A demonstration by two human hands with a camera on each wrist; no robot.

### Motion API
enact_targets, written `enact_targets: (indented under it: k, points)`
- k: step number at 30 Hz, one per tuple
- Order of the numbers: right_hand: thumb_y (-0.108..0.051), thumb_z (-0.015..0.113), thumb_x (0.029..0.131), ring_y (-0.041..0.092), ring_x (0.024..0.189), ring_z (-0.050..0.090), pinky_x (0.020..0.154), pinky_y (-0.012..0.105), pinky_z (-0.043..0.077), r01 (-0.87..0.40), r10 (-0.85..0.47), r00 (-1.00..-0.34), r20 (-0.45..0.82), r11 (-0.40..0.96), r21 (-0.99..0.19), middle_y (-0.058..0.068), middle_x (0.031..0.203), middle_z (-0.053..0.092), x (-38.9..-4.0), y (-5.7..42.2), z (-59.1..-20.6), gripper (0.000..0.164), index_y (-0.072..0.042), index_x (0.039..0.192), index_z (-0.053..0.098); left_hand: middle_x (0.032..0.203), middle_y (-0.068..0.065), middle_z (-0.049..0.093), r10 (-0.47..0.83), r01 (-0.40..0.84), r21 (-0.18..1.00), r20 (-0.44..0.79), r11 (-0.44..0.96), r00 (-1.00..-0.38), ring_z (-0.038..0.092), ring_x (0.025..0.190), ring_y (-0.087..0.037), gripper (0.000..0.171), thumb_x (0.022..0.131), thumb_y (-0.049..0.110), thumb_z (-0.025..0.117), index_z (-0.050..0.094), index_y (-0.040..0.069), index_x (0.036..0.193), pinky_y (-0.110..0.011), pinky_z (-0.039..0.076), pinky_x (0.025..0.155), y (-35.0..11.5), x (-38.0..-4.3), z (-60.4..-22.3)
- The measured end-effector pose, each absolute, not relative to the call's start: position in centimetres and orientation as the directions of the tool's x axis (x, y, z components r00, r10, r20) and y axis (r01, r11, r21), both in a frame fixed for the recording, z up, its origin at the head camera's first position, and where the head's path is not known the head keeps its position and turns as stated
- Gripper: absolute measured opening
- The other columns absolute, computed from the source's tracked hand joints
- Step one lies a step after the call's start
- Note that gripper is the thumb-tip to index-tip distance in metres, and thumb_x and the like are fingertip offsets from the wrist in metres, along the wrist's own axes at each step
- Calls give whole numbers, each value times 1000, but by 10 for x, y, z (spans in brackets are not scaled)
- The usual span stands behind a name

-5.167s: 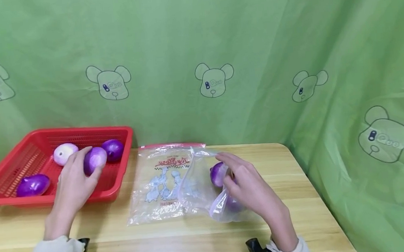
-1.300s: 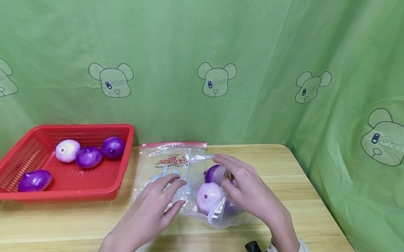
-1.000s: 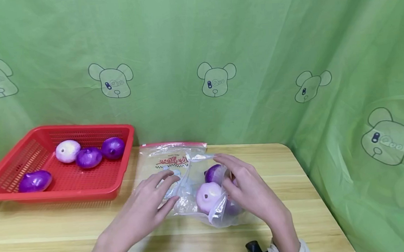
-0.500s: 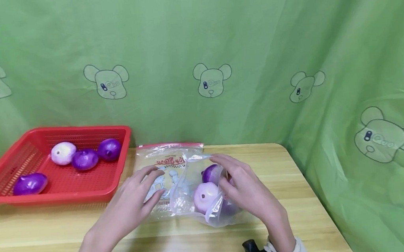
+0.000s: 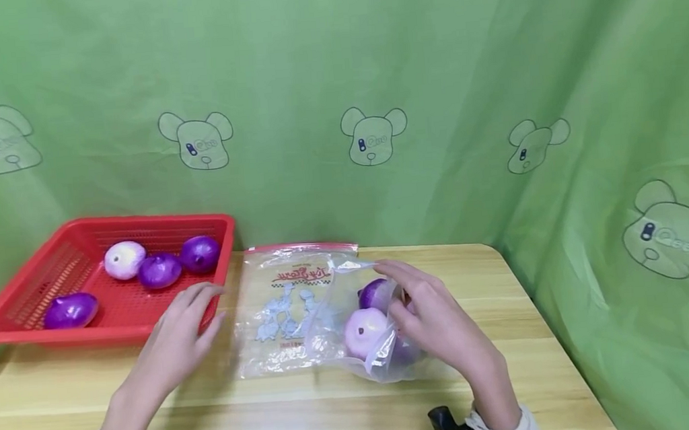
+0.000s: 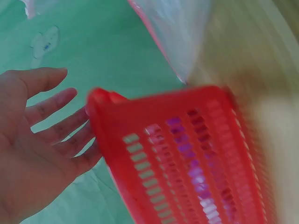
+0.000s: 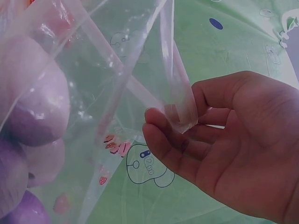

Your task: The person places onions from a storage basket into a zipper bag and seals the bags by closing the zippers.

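Four purple onions [image 5: 160, 270] in red basket [image 5: 117, 333], left. I see via feed: left hand [image 5: 174, 333] loose-fingered, holding nothing, at basket's near right corner; contact unclear. Right hand [image 5: 440, 319] pinches edge of clear bag [image 5: 387, 368], right; onions [image 5: 364, 333] inside. Printed zip bag [image 5: 284, 301] flat between, partly overlapped.

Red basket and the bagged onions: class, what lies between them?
In the head view, a flat printed bag lies on the table between the red basket and the onions; the mouth of the clear bag overlaps its right side.
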State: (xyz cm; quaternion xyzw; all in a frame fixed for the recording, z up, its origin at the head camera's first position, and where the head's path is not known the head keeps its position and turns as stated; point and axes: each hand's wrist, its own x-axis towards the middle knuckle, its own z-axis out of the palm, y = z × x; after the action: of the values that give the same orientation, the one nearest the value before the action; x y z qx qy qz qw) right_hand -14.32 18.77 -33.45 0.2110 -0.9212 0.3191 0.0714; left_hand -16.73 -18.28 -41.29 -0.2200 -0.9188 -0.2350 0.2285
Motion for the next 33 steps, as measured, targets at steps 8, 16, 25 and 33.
enact_targets:
  k: [8, 16, 25, 33]
  points:
    - [5, 58, 85, 13, 59, 55, 50, 23, 49, -423, -338, -906, 255, 711, -562, 13, 148, 48, -144, 188, -336, 60, -4, 144, 50, 118, -23, 61, 250, 452, 281, 540, 847, -804, 56, 112, -43, 34, 88, 8, 71, 62, -4, 118, -61, 47, 93, -210, -175, -419]
    - [6, 58, 85, 12, 57, 53, 49, 23, 48, -445, -353, -896, 271, 698, -562, 16, 148, 48, -145, 184, -338, 58, -2, 142, 51, 117, -28, 60, 198, 368, 242, 523, 898, -829, 57, 107, -47, 35, 87, 9, 70, 61, -5, 118, -64, 47, 82, -241, -182, -419]
    - [7, 59, 85, 7, 56, 50, 51, 22, 48, -453, -359, -891, 276, 701, -551, 17, 148, 48, -146, 183, -339, 58, -2, 142, 52, 108, -31, 60, 145, 287, 224, 494, 931, -857, 58, 93, -51, 34, 83, 9, 72, 61, -7, 111, -66, 48, 70, -283, -194, -418]
    - [6, 60, 85, 5, 54, 48, 51, 22, 48, -452, -359, -892, 275, 701, -551, 18, 149, 47, -146, 182, -340, 58, -2, 142, 52, 111, -40, 53, 89, 169, 208, 346, 963, -934, 55, 93, -60, 44, 82, 12, 72, 56, -12, 116, -70, 48, 59, -317, -204, -411]
